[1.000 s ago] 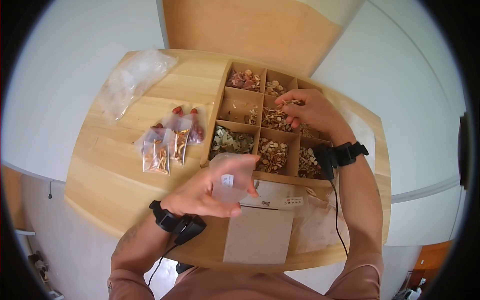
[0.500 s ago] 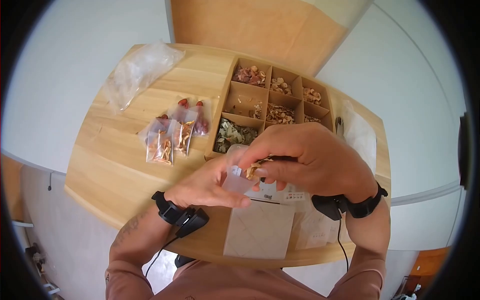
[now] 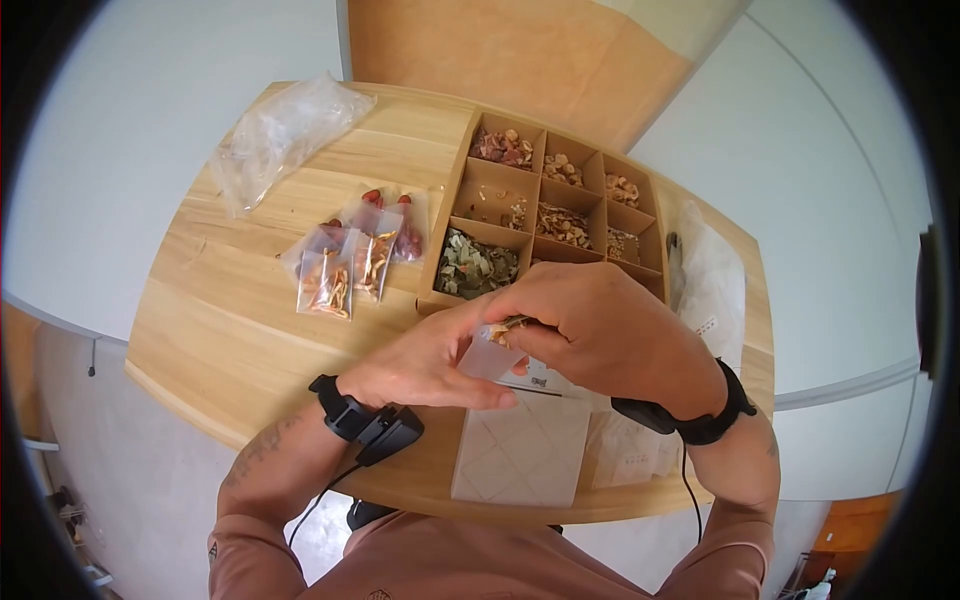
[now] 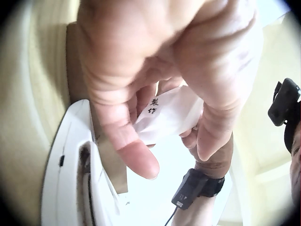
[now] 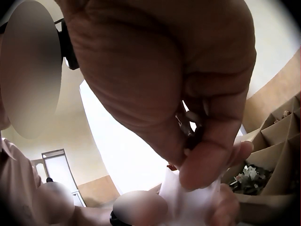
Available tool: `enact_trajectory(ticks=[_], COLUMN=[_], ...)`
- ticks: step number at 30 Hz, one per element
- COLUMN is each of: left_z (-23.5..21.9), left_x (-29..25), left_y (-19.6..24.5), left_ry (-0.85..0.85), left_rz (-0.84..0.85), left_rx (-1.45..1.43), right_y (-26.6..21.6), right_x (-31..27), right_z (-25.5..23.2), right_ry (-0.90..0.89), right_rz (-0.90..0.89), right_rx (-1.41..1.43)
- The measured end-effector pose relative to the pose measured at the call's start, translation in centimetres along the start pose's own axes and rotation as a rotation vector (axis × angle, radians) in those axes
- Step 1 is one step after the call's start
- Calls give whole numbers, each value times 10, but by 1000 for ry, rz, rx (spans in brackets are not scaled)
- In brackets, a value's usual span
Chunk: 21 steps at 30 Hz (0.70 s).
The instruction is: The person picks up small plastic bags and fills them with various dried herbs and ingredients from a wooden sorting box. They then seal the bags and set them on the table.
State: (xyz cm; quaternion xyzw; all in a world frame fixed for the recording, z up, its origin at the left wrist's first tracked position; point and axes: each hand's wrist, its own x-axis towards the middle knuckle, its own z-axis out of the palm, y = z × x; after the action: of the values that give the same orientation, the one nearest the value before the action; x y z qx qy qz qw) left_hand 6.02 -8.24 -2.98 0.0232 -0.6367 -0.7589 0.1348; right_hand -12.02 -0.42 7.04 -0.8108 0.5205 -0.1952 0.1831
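My left hand [image 3: 425, 358] holds a small translucent bag [image 3: 488, 360] over the near side of the table. Printed characters show on this bag [image 4: 171, 115] in the left wrist view. At its mouth my right hand [image 3: 615, 330] pinches dried, sliced herb pieces [image 3: 500, 332], with fingertips right at the opening. The right wrist view shows thumb and fingers close together, hiding much of the pinched pieces. Just beyond the hands stands a divided cardboard box [image 3: 447, 238]. Its compartments hold dried leaves [image 3: 475, 265], reddish slices [image 3: 505, 148] and pale slices; my right hand covers the near right part.
Left of the box lie small filled bags [image 3: 326, 287], some with orange strips, others with red dried fruit [image 3: 408, 240]. A crumpled clear plastic bag [image 3: 290, 135] lies at the far left. Below my hands is a pale flat box [image 3: 520, 455], beside clear packets [image 3: 632, 455].
My right hand has come from the box's middle compartment to the small bag, carrying dried pieces. My left hand has stayed near the same place, still holding the bag.
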Motion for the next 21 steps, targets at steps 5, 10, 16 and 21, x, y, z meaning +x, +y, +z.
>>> enact_trajectory(ticks=[5, 10, 16, 21], left_z=[0, 1, 7, 7], left_x=[-2, -1, -1, 1], left_y=[-2, -2, 8, 4], left_ry=[-5, -17, 2, 3], left_rz=[9, -25, -78, -27], left_rx=[16, 5, -79, -67], right_y=[-3, -12, -15, -12], right_x=[-1, -2, -4, -8], right_z=[1, -4, -7, -7], right_ry=[0, -29, -3, 2], right_rz=[12, 116, 175, 168], right_rx=[-24, 13, 62, 101])
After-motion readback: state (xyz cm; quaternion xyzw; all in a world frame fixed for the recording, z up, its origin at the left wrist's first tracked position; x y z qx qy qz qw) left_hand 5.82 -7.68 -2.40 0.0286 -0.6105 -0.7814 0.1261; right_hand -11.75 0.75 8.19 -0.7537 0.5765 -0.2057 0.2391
